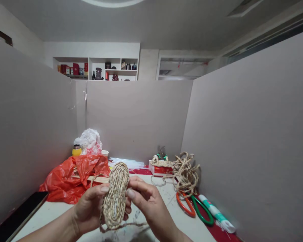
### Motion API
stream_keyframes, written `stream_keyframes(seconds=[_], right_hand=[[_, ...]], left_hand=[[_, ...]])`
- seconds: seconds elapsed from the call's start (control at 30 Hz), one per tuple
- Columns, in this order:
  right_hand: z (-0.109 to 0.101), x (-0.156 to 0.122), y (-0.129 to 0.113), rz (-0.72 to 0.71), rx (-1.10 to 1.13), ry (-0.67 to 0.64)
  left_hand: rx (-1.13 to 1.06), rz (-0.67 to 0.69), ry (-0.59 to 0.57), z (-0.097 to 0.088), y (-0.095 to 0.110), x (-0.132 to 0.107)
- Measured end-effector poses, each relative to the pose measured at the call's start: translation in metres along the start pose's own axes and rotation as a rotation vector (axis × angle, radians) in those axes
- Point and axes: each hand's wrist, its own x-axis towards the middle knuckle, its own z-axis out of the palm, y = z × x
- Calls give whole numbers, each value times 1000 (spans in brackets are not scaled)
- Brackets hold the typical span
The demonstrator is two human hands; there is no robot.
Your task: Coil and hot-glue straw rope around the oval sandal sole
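An oval coil of braided straw cord (pixel 115 198), shaped like a small shoe sole, is held upright above the table in front of me. My left hand (pixel 89 208) grips its left edge, the fingers passing behind it. On the right edge, my right hand (pixel 151 203) pinches with thumb and forefinger. A loose length of cord (pixel 133 224) trails from the bottom of the coil towards the right, under my right hand. Part of my left fingers is hidden behind the coil.
An orange-red plastic bag (pixel 65 178) holding wooden strips lies left, near a dark flat panel (pixel 20 215). To the right are a heap of loose braided cord (pixel 185 173), scissors with orange and green handles (pixel 203 210), a white-and-green roll (pixel 217 215) and a red box (pixel 160 169). Grey partitions (pixel 133 117) surround the table.
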Motion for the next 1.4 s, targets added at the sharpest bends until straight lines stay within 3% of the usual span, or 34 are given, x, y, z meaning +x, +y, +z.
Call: stream_keyframes(seconds=[0.1, 0.43, 0.6, 0.97, 1.23, 1.4], right_hand=[[3, -1, 6, 66, 185, -68], [-4, -1, 14, 149, 180, -32], [-1, -3, 20, 203, 324, -110], [1, -8, 26, 322, 306, -26], [-2, -8, 32, 304, 241, -30], [-3, -6, 35, 314, 281, 3]], left_hand=[[-35, -15, 17, -4, -4, 2], [10, -41, 2, -3, -7, 5], [5, -25, 28, -3, -10, 6], [-35, -55, 8, 7, -19, 9], [-5, -130, 34, 5, -19, 10], [-17, -108, 52, 4, -19, 13]])
